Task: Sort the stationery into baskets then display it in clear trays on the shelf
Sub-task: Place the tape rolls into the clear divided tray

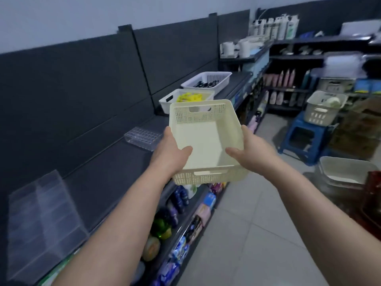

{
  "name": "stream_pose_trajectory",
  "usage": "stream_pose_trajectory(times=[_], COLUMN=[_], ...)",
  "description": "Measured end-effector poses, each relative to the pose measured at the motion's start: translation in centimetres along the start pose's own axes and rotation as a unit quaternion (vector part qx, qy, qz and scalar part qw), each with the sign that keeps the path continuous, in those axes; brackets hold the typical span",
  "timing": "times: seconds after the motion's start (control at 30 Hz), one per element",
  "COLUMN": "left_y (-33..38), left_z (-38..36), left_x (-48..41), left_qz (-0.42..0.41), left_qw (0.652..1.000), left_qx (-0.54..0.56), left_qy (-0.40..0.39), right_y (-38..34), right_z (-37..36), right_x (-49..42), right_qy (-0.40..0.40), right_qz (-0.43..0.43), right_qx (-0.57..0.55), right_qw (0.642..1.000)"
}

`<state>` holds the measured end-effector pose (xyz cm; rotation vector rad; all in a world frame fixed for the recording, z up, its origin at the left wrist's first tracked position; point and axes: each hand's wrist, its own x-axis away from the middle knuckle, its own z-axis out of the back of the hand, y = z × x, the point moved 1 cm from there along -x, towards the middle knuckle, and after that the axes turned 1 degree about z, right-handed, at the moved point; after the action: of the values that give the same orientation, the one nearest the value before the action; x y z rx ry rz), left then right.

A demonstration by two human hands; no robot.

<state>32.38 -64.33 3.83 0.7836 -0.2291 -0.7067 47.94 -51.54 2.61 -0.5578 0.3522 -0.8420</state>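
An empty cream perforated basket (206,133) hangs in the air beside the dark shelf top (115,174). My left hand (170,152) grips its left wall, thumb inside. My right hand (250,150) grips its right wall, thumb inside too. Beyond it on the shelf stand a white basket holding yellow items (186,99) and, farther back, a white basket holding dark items (208,80). A small clear tray (142,138) lies on the shelf left of the held basket. A large clear tiered tray (44,221) stands at the near left.
Lower shelves under the top hold bottles and packets (181,228). A blue stool (305,139) carrying a grey basket (323,107) stands on the tiled floor at right. More bins (346,170) sit at the right edge. The tiled aisle (247,234) runs below the held basket.
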Motion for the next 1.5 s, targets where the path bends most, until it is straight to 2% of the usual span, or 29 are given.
stream_pose_trajectory(times=[0.2,0.43,1.07,1.23,1.5], left_y=[7.4,11.9,22.2,24.0,27.2], left_z=[-8.9,-17.2,-30.7,-32.6,-38.1], left_x=[-5.7,-13.9,-49.8,-57.8,-72.3], left_qz=[-0.022,-0.047,-0.084,-0.081,-0.016], left_qw=[0.998,0.995,0.988,0.992,1.000], left_qx=[-0.030,-0.026,-0.008,0.002,-0.011], left_qy=[-0.048,-0.084,-0.130,-0.093,-0.003], right_y=[8.7,15.8,25.6,27.1,31.3], right_z=[5.3,7.8,11.6,11.9,12.5], right_x=[-5.1,-12.7,-48.6,-58.7,-78.8], right_qy=[0.010,0.029,0.054,0.052,0.015], right_qz=[-0.063,-0.109,-0.142,-0.101,-0.013], right_qx=[-0.001,-0.012,-0.013,-0.026,-0.032], right_qw=[0.998,0.994,0.988,0.993,0.999])
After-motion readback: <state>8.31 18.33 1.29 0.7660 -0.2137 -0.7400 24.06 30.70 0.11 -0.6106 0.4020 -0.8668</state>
